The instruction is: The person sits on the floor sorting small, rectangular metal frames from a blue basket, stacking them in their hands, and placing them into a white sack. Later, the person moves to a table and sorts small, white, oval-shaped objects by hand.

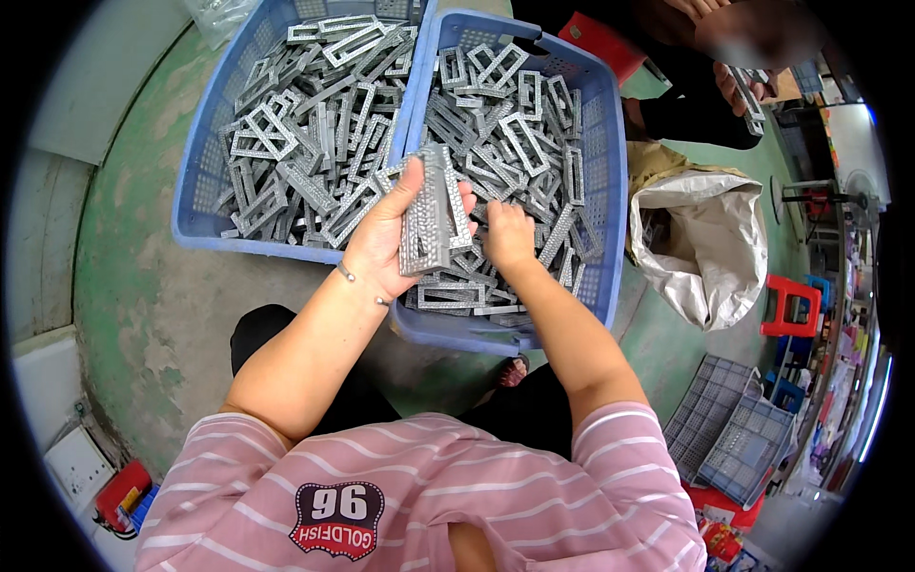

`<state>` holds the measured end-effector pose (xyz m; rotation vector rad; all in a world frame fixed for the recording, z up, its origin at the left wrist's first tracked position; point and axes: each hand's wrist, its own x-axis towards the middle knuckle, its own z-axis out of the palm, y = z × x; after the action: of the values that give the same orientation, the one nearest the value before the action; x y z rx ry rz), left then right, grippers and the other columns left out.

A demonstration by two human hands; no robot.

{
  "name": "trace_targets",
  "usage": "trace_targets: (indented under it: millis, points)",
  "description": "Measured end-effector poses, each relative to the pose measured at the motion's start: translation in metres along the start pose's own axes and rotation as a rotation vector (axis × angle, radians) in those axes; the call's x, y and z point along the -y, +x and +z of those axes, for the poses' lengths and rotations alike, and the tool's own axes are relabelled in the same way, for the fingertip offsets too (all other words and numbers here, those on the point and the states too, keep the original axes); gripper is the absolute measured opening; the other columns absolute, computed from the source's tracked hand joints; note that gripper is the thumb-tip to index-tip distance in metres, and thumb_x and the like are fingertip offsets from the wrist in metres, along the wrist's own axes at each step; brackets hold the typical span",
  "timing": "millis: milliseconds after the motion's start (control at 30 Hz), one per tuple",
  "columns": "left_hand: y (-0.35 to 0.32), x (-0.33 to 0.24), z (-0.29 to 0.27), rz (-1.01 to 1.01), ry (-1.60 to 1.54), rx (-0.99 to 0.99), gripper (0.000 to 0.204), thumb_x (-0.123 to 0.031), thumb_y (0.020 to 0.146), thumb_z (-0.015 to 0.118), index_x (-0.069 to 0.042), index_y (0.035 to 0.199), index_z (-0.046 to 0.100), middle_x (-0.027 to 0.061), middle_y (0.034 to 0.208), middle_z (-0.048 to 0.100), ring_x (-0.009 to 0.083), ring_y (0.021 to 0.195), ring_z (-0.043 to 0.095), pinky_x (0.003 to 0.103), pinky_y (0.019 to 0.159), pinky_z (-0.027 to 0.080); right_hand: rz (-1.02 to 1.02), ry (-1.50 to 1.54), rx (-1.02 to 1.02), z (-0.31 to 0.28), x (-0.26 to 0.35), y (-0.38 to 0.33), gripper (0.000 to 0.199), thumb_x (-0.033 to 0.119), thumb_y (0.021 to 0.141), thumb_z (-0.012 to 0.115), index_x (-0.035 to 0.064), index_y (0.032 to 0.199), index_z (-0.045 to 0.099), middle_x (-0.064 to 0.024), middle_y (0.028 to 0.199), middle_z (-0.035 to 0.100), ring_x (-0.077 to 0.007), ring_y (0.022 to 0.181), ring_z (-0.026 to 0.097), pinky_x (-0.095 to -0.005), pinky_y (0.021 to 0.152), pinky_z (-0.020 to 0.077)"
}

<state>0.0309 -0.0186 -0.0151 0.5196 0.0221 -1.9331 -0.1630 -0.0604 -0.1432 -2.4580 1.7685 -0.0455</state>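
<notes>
Left hand (383,234) pinches silver, bumpy rectangular frames (431,214); right hand (508,235) curls in right blue plastic basket (602,124); its grip I cannot tell.

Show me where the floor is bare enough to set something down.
Broad bare floor lies between the left basket and pale wall; a smaller patch sits between the sack and gray crates. The left and right basket are crowded with metal frames.
</notes>
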Motion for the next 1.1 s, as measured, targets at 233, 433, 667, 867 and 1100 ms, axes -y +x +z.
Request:
trace_targets:
  millis: [233, 433, 667, 867, 1100]
  points:
    - [-0.005, 0.004, 0.004, -0.039, -0.053, 0.063, 0.037, -0.013, 0.083, 0.054, 0.002, 0.116, 0.047, 0.0178, 0.112, 0.055, 0.0269, 0.101, 0.057, 0.047, 0.087, 0.047, -0.191, 0.27, -0.04, 0.004, -0.026, 0.012, 0.031, 0.01, 0.059, 0.073, 0.0063, 0.084, 0.054, -0.0099, 0.084, 0.06, -0.028, 0.087, 0.054, -0.0387, 0.073, 0.0435]
    - [-0.005, -0.007, 0.007, -0.015, -0.196, 0.222, 0.043, -0.024, 0.08, 0.054, 0.002, 0.115, 0.049, 0.0225, 0.12, 0.049, 0.0327, 0.113, 0.049, 0.051, 0.092, 0.041, -0.025, 0.202, -0.12, 0.006, 0.003, 0.0, 0.015, 0.013, 0.07, 0.066, 0.007, 0.078, 0.056, -0.0104, 0.078, 0.062, -0.0294, 0.084, 0.055, -0.0395, 0.072, 0.0438]
    - [0.0, -0.008, 0.001, 0.014, -0.166, 0.234, 0.04, -0.02, 0.084, 0.058, -0.002, 0.117, 0.048, 0.0143, 0.111, 0.056, 0.0254, 0.102, 0.056, 0.046, 0.089, 0.045, 0.165, 0.69, -0.032, 0.0, -0.023, -0.004, 0.017, 0.011, 0.077, 0.062, 0.0045, 0.093, 0.06, -0.0135, 0.077, 0.062, -0.028, 0.079, 0.055, -0.0379, 0.071, 0.0451]
    - [0.0, -0.011, -0.002, 0.025, -0.014, 0.151, 0.033, -0.018, 0.083, 0.059, -0.001, 0.11, 0.052, 0.0133, 0.101, 0.06, 0.0219, 0.09, 0.061, 0.041, 0.081, 0.05, 0.42, 2.062, 0.023, -0.106, -0.002, -0.02, 0.036, 0.031, 0.095, 0.038, -0.0006, 0.11, 0.047, 0.0007, 0.069, 0.046, -0.0115, 0.063, 0.046, -0.0396, 0.068, 0.0488]
    - [-0.004, 0.008, 0.009, 0.046, 0.242, -0.02, 0.022, -0.011, 0.081, 0.059, 0.001, 0.099, 0.057, 0.0124, 0.092, 0.063, 0.0206, 0.082, 0.063, 0.037, 0.075, 0.053, 0.278, 2.812, 0.414, -0.141, 0.003, -0.039, 0.04, 0.041, 0.095, 0.031, 0.006, 0.099, 0.05, 0.0037, 0.062, 0.036, -0.0106, 0.058, 0.034, -0.0282, 0.053, 0.0422]
